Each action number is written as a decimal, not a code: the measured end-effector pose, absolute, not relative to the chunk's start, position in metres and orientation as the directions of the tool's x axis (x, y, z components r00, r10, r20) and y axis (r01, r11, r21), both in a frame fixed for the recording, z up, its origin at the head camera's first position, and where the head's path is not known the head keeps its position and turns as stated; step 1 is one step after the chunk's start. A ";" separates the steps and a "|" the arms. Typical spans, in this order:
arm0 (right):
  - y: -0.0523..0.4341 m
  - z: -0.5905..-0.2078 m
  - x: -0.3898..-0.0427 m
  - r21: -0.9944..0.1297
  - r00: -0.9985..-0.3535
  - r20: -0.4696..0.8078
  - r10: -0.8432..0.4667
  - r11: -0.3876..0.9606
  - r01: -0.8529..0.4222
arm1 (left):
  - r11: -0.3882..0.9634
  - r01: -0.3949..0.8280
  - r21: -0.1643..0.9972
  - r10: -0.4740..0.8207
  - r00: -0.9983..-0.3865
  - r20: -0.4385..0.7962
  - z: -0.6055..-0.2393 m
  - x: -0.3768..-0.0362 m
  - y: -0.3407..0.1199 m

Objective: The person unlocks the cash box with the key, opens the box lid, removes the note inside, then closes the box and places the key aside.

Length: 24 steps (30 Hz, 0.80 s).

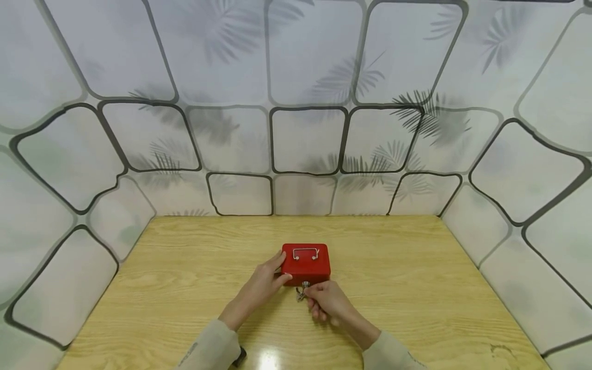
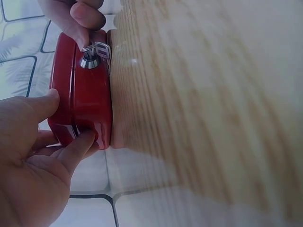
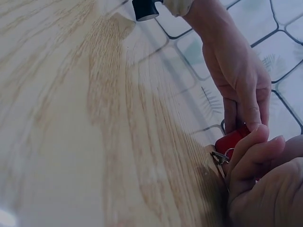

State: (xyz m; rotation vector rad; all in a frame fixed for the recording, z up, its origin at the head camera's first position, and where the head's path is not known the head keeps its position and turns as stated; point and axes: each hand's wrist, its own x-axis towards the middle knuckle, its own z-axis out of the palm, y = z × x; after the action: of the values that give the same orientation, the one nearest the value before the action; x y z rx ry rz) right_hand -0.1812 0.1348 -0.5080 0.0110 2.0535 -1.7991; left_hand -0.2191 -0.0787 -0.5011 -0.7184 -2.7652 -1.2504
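A small red cash box [image 1: 305, 264] with a silver carrying handle [image 1: 306, 250] on its lid stands on the wooden table. My left hand [image 1: 261, 285] holds its left end, and the left wrist view shows the thumb and fingers spread around the corner, across the seam of the lid. At the front sits a round silver lock [image 2: 90, 61]. My right hand [image 1: 330, 300] pinches the key at this lock between thumb and index finger; the fingertips hide most of it. A spare key [image 2: 102, 49] dangles from the ring beside it.
The pale wood table [image 1: 185, 257] extends around the box on all sides. Fabric walls [image 1: 305, 139] with a grey stone-and-leaf pattern enclose its back and sides. A black device [image 3: 145, 9] sits at the left wrist.
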 end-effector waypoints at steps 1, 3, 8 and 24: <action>0.135 -0.509 -0.181 -0.948 -0.915 -0.311 -0.259 0.161 0.276 | 0.575 0.419 0.703 0.400 -0.893 0.206 -0.501 -0.219 -0.079; 0.135 -0.510 -0.182 -0.945 -0.910 -0.323 -0.260 0.146 0.293 | 0.583 0.420 0.696 0.400 -0.893 0.205 -0.501 -0.218 -0.079; 0.135 -0.511 -0.184 -0.933 -0.894 -0.360 -0.267 0.084 0.350 | 0.589 0.414 0.694 0.397 -0.896 0.198 -0.500 -0.218 -0.079; 0.137 -0.513 -0.188 -0.859 -0.821 -0.455 -0.344 -0.075 0.507 | 0.555 0.410 0.724 0.401 -0.894 0.199 -0.499 -0.220 -0.080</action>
State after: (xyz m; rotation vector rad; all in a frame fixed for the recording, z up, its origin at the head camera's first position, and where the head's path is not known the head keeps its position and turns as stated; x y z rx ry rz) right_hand -0.1879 0.1374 -0.5127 0.1772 1.6381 -1.9465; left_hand -0.2201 -0.0805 -0.4991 -0.7195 -2.7601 -1.2895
